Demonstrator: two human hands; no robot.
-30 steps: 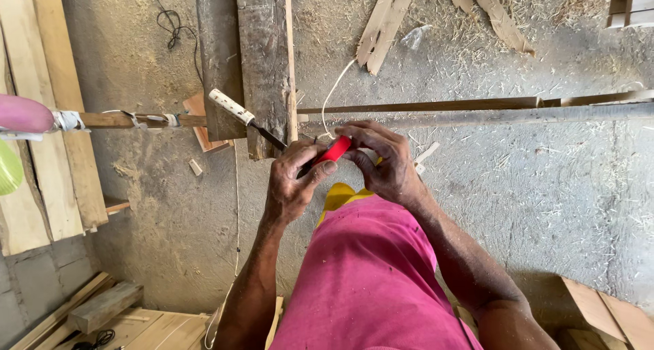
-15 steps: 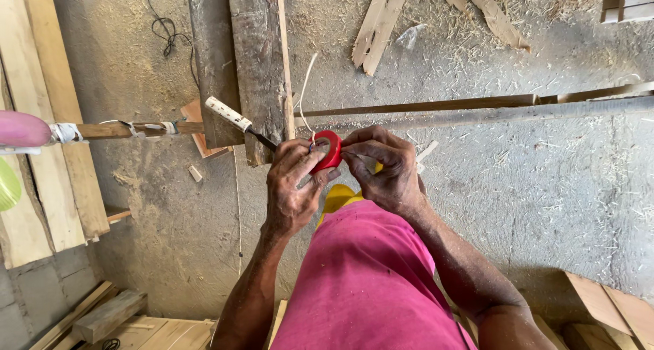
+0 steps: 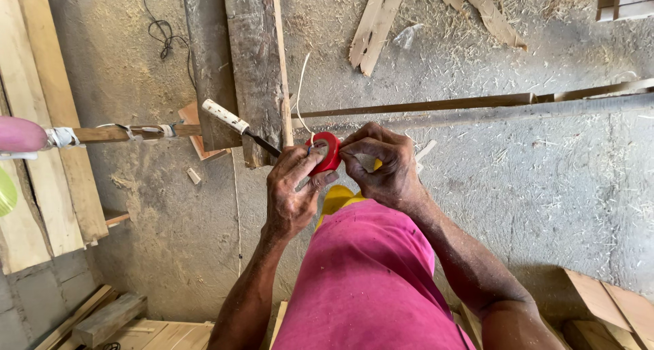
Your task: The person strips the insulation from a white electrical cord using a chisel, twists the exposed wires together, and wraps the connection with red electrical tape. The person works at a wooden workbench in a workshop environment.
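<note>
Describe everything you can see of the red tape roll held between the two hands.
The red tape roll is a small ring, glossy like plastic tape, with an open centre showing a pale inner core. It is held up on edge, its flat face turned toward the camera, above the pink-clad lap. The left hand pinches its lower left rim with thumb and fingers; the right hand grips its right side, fingertips at the edge. Whether a strip is peeled free cannot be told.

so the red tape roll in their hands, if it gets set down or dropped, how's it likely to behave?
The red tape roll is a small ring pinched between left hand and right hand, so probably light and rigid enough to grip. Being round, it would likely roll if it landed on edge. The sawdust-strewn concrete floor might foul any exposed adhesive.
</note>
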